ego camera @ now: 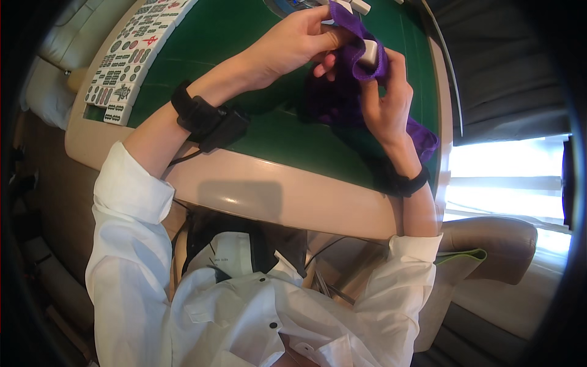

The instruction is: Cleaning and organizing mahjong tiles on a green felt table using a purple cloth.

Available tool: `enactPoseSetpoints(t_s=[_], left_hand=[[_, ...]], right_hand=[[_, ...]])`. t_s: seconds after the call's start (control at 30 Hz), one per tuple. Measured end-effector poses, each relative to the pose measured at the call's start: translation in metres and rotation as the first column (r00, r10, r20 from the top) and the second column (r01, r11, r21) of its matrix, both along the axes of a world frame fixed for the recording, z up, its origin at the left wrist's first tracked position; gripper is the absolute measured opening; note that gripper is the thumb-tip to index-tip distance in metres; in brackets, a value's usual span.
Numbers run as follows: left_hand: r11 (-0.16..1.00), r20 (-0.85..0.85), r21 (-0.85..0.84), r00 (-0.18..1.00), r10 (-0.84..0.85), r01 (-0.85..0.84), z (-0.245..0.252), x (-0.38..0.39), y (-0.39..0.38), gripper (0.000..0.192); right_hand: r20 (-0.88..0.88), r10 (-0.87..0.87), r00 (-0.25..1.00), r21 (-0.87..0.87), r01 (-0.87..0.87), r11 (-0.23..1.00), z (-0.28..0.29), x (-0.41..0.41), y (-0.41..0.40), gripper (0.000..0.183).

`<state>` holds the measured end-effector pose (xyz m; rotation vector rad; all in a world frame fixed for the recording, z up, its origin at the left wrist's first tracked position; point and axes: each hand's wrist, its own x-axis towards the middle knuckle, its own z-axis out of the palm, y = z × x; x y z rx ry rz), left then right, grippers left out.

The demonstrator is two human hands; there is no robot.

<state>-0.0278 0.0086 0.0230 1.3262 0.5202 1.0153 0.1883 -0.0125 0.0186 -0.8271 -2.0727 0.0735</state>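
My left hand (298, 43) pinches the upper edge of a purple cloth (348, 23) above the far right part of a mahjong table. In my right hand (390, 101) is a mahjong tile (369, 52), gripped through the cloth. The tile's plain pale side faces up, framed by the cloth's stitched hem; its marked face is hidden. Loose folds of cloth hang below both hands and come out again beside my right wrist. The table's green felt top (275, 133) lies beneath.
Rows of mahjong tiles (124, 69) lie face up along the left edge. A few more tiles (360, 6) sit at the far side beside a round centre panel (279, 7). A raised pale rim (284, 192) borders the felt. A padded armrest (490, 247) stands at right.
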Motion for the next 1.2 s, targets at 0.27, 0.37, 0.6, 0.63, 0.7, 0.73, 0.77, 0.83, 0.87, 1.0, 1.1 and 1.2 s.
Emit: enactPoseSetpoints(t_s=[0.27,0.37,0.6,0.63,0.7,0.73,0.77,0.83,0.87,1.0,1.1,1.2], left_hand=[[0.936,-0.261,0.094,0.899,0.353,-0.34,-0.003,0.013,-0.005,0.024],[0.858,-0.321,0.296,0.803,0.503,-0.419,-0.004,0.007,0.0,0.022],[0.835,-0.365,0.44,0.784,0.503,-0.33,0.007,0.005,0.001,0.043],[0.789,-0.185,0.486,0.838,0.514,-0.377,0.003,0.011,0.0,0.032],[0.774,-0.093,0.499,0.864,0.495,-0.39,0.005,0.017,-0.011,0.028],[0.786,-0.115,0.512,0.879,0.463,-0.347,0.002,0.019,-0.01,0.032],[0.795,-0.138,0.525,0.891,0.431,-0.304,-0.003,0.022,-0.009,0.035],[0.798,-0.182,0.544,0.893,0.413,-0.259,0.001,0.022,-0.011,0.039],[0.872,-0.227,0.437,0.911,0.344,-0.22,0.004,0.019,-0.013,0.039],[0.956,-0.156,0.263,0.971,0.179,-0.133,0.012,0.016,-0.011,0.038],[0.976,-0.047,0.148,0.985,0.169,-0.16,0.011,0.018,-0.01,0.04],[0.982,-0.021,0.087,0.985,0.172,-0.17,0.014,0.016,-0.008,0.043]], right_hand=[[-0.168,-0.086,0.982,0.031,0.092,0.995,0.0,0.0,-0.001,0.033],[-0.114,-0.117,0.987,0.033,0.121,0.992,0.001,-0.002,-0.002,0.032],[-0.102,-0.232,0.967,-0.065,0.226,0.972,0.001,0.0,0.004,0.027],[-0.111,-0.212,0.971,-0.076,0.205,0.976,0.001,0.0,0.006,0.026],[-0.093,-0.173,0.98,-0.062,0.168,0.984,-0.001,-0.001,0.005,0.026],[-0.065,-0.132,0.989,-0.052,0.129,0.99,-0.001,0.0,0.005,0.027],[-0.074,-0.14,0.987,-0.048,0.137,0.989,-0.001,0.0,0.003,0.027],[-0.064,-0.1,0.993,-0.039,0.097,0.994,-0.001,-0.002,0.0,0.031],[-0.089,-0.084,0.992,-0.026,0.082,0.996,-0.002,-0.003,0.0,0.034],[-0.154,-0.08,0.985,-0.056,0.073,0.996,0.0,-0.001,0.0,0.034],[-0.206,-0.033,0.978,-0.003,0.033,0.999,-0.001,-0.003,0.002,0.033],[-0.223,-0.042,0.974,-0.055,0.03,0.998,-0.002,-0.001,0.002,0.026]])
